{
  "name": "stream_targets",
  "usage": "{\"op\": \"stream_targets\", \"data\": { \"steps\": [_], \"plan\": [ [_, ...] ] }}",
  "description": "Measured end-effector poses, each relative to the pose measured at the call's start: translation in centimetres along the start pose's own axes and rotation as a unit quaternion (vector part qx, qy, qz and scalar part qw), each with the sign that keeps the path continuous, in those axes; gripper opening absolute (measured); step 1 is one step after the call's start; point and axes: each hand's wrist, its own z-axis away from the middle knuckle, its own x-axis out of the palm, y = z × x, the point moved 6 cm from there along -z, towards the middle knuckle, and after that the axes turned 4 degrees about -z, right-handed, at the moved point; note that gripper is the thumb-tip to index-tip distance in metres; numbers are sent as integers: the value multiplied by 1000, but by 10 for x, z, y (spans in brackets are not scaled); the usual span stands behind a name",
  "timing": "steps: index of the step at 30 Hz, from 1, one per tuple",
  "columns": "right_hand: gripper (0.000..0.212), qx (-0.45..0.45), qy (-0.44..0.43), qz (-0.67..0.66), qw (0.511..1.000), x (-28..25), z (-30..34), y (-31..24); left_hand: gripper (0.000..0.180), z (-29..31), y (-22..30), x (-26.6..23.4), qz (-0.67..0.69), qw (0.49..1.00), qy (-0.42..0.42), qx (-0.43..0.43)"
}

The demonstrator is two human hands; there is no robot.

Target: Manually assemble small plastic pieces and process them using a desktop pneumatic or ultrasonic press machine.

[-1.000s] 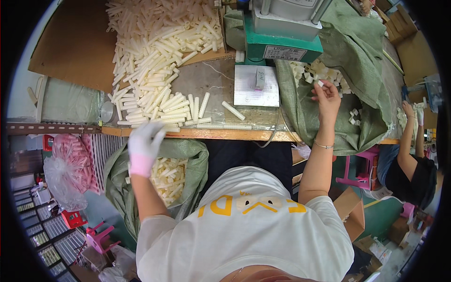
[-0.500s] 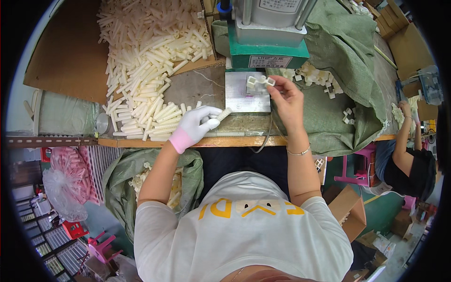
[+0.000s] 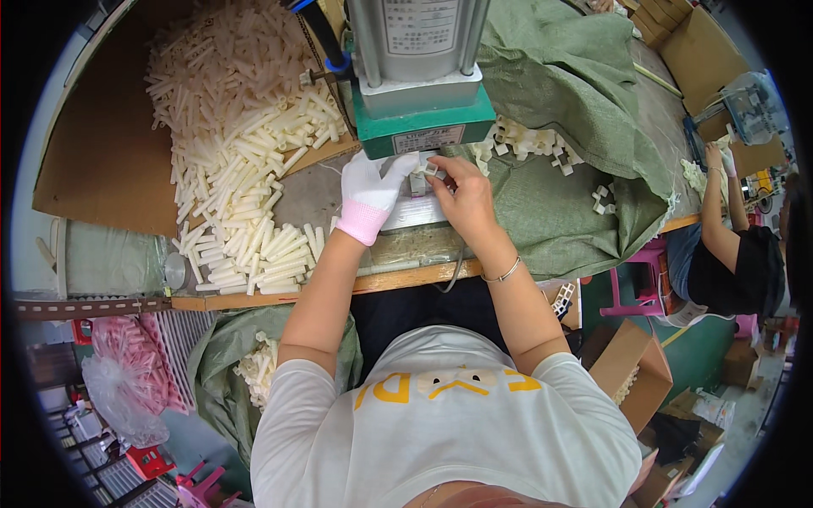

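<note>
My left hand, in a white glove with a pink cuff, reaches under the green press head. Its fingers are closed near the fixture, and whatever lies between them is hidden. My bare right hand pinches a white plastic connector with square openings over a small metal block. That block stands on the silver base plate of the press. Both hands meet right beneath the press head, close together. To the left lies a large heap of cream plastic tubes.
A cardboard box stands behind the tubes at left. Green woven sacking covers the bench at right, with more white connectors on it. An open sack hangs below the wooden edge. A co-worker sits at far right.
My left hand has moved up from the bench edge to under the press; the tube it held is now out of sight. My right hand has brought the connector to the metal block. The view has shifted.
</note>
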Motion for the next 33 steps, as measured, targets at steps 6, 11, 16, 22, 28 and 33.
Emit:
{"op": "stream_targets", "data": {
  "steps": [6,11,16,22,28,33],
  "plan": [
    [25,-48,24,22,998,-6,1,4,31,-5,21,5,-151,983,-33,102],
    [26,20,54,-14,998,-37,3,9,31,0,8,1,-130,988,-4,80],
    [26,162,203,196,946,-149,14,98,23,6,15,-1,-207,977,-16,51],
    [35,115,83,368,919,-180,23,203,31,-1,7,3,-118,991,-47,40],
    [23,138,139,176,965,-176,39,164,14,17,-8,-85,253,966,-21,-48],
    [24,165,128,-120,971,-134,35,92,24,75,3,-25,-224,910,-343,68]
  ]
}}
